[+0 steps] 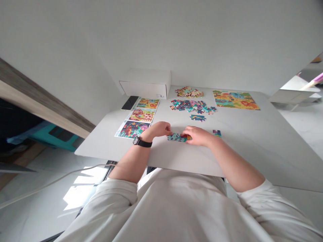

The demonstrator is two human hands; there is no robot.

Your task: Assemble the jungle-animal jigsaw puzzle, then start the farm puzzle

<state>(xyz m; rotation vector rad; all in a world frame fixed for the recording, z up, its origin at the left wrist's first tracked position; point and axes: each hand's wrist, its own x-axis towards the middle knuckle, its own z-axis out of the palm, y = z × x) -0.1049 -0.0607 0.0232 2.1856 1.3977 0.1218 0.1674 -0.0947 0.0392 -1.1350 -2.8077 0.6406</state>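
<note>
A short strip of joined jigsaw pieces (176, 137), mostly teal, lies flat on the white table in front of me. At its left end is my left hand (162, 129), its fingers curled and the fingertips touching the strip's edge. My right hand (193, 135) pinches a puzzle piece at the strip's right end; the fingers partly cover it. Just right of that hand lies a loose purple and teal piece (217, 133). Beyond the hands sits a small joined blue section (198, 117). Behind it spreads a pile of dark, colourful pieces (191, 106).
A second pile of lighter pieces (189, 91) lies near the wall. A finished-looking animal picture (236, 99) is at the back right. At left are a reference sheet (142, 115) with three pictures, a phone (130, 103) and a white box (145, 84).
</note>
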